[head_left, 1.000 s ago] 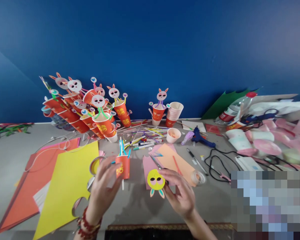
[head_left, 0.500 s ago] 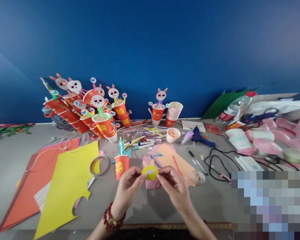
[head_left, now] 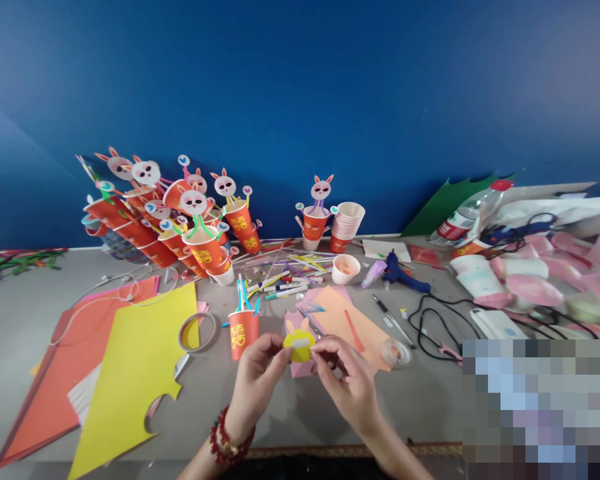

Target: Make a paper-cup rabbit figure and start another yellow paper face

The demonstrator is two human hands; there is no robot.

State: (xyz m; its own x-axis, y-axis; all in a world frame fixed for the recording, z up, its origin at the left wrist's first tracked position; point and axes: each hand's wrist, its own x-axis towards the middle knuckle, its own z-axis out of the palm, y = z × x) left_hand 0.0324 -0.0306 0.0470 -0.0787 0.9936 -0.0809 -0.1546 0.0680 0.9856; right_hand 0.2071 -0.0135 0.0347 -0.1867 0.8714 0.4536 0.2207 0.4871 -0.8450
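Between my two hands is a small yellow paper rabbit head [head_left: 299, 355] with peach ears at its top and a whitish strip across its middle. My left hand [head_left: 257, 377] pinches its left edge between thumb and fingers. At the right edge, the closed fingertips of my right hand [head_left: 349, 380] grip it too. Just behind the rabbit head lies a piece of pink paper [head_left: 303, 369]. To the left of it, close to my left hand, an orange-red paper cup [head_left: 243, 332] stands upright with blue straws [head_left: 241, 297] in it.
Finished rabbit cups [head_left: 203, 247] crowd the back left. Yellow card [head_left: 125, 360] and a tape roll [head_left: 197, 332] lie left. Markers [head_left: 285, 291], a stack of cups [head_left: 347, 227] and a blue glue gun [head_left: 400, 273] are behind. Peach paper [head_left: 345, 320] and clear tape [head_left: 396, 353] lie right.
The rabbit head has tipped slightly, so its ears show more clearly. My right fingers have shifted a little at its edge. The camera view has moved slightly.
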